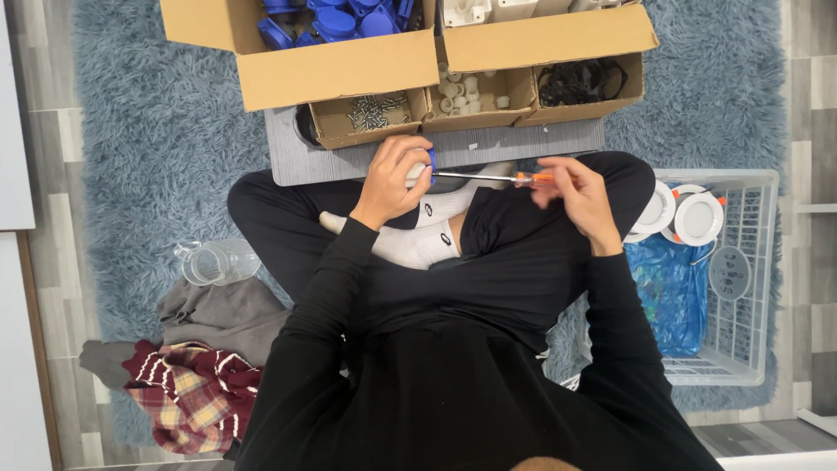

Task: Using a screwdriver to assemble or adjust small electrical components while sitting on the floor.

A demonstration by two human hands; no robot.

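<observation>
**A:** So what's your grip doing there? Your left hand [394, 179] looks clenched round a small blue-and-white part [425, 168], held just above your crossed legs.

**B:** Yep, and your right hand [577, 199] has its fingers pinched on the orange handle of a screwdriver [488, 178]. The shaft lies nearly level, with its tip at the part in your left hand. Hard to tell if the tip is actually seated in anything, since your fingers cover that bit.

**A:** What's around you?

**B:** Right past your hands is a grey board [453, 148], a low surface carrying three small cardboard trays: screws [375, 112] in the left one, little white pieces [459, 92] in the middle one, and black cable bits [577, 81] in the right one. Behind those, a bigger box of blue parts [336, 22] and another with white parts [488, 10].

**A:** And off to the sides?

**B:** On your right, a white wire basket [750, 279] holding round white lamps [697, 218] and a blue bag [671, 292]. On your left, on the shaggy blue rug [148, 139], a clear jar [216, 262] beside a heap of grey and plaid clothes [196, 366].
</observation>
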